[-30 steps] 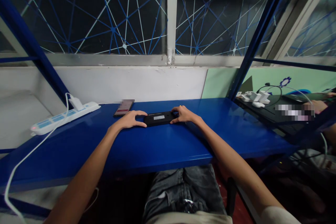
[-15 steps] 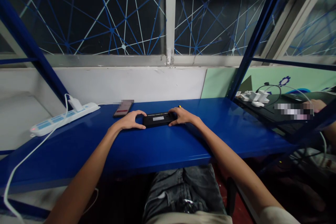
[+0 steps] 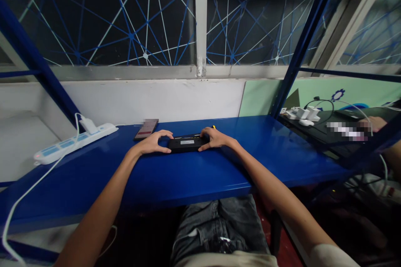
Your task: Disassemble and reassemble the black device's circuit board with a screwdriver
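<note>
A flat black box-shaped object (image 3: 180,146) with a pale label lies on the blue table between my hands. My left hand (image 3: 153,142) grips its left end, with thumb and fingers curved around the near and far sides. On its right end my right hand (image 3: 213,138) has a similar grip, thumb in front and fingers behind. A thin dark strip shows along the object's far edge; I cannot make out whether it is a separate part. Just behind my right hand a small yellow-tipped thing (image 3: 214,127) sticks out, mostly hidden.
A phone (image 3: 147,129) lies beyond my left hand. A white power strip (image 3: 75,144) with a plugged-in charger and cable is on the left of the blue table (image 3: 188,175). At right, another person's hand (image 3: 374,125) is over a dark table with white chargers (image 3: 307,114). Blue posts frame both sides.
The view has shifted slightly. Both hands keep their hold on the black object, and more of the dark strip at its far edge shows now.
</note>
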`<state>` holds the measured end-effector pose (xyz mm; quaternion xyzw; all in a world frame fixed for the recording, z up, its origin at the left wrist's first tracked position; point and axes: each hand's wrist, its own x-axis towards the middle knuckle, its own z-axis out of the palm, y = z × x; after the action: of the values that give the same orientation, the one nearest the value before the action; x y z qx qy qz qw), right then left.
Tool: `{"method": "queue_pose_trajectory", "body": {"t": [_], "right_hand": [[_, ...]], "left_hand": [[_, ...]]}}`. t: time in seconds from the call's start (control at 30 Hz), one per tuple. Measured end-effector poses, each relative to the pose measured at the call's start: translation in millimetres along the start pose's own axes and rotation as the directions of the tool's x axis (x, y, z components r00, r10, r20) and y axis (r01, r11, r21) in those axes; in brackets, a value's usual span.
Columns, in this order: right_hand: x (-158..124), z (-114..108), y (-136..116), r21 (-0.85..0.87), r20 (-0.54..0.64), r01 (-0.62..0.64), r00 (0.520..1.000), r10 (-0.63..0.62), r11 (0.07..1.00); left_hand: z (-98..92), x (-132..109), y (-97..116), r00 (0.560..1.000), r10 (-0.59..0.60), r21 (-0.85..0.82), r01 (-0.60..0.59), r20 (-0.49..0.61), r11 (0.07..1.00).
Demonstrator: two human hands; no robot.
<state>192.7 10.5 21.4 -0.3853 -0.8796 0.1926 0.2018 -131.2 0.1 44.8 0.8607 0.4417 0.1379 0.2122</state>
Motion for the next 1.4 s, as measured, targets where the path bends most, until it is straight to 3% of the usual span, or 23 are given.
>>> {"method": "queue_pose_trajectory", "body": {"t": [0.17,0.3,0.43,0.63,0.9,1.1,1.4], "right_hand": [[1.0,-4.6,5.8,0.193,-0.005,-0.058,0.998,0.060,0.980],[3.1,-5.3,8.5,0.239,0.022,-0.091,0.996,0.089,0.967],[5.3,-5.6,8.4,0.234,0.028,-0.034,0.999,0.028,0.972],[4.5,-4.3,3.4,0.225,-0.034,-0.057,0.997,0.066,0.973],[6.9,-5.8,8.5,0.107,-0.208,0.016,0.978,0.007,0.994],[10.9,-1.6,13.4,0.123,-0.256,0.067,0.966,-0.034,0.990],[10.3,-3.0,11.9,0.081,-0.273,0.055,0.962,-0.031,0.995]], "left_hand": [[-4.2,0.0,-1.5,0.998,0.061,-0.073,-0.062,-0.016,0.995],[-6.0,-0.2,2.3,0.995,0.102,-0.101,-0.103,-0.018,0.990],[-8.1,-2.9,6.2,0.999,0.040,-0.091,-0.041,-0.008,0.995],[-6.9,-2.7,0.1,0.985,-0.070,-0.151,0.046,-0.159,0.988],[-2.4,1.0,0.5,0.969,-0.089,-0.171,0.050,-0.229,0.984],[-1.4,-0.5,6.6,0.969,-0.086,-0.181,0.044,-0.231,0.983],[2.0,3.2,3.0,0.941,-0.085,-0.171,0.029,-0.326,0.985]]}}
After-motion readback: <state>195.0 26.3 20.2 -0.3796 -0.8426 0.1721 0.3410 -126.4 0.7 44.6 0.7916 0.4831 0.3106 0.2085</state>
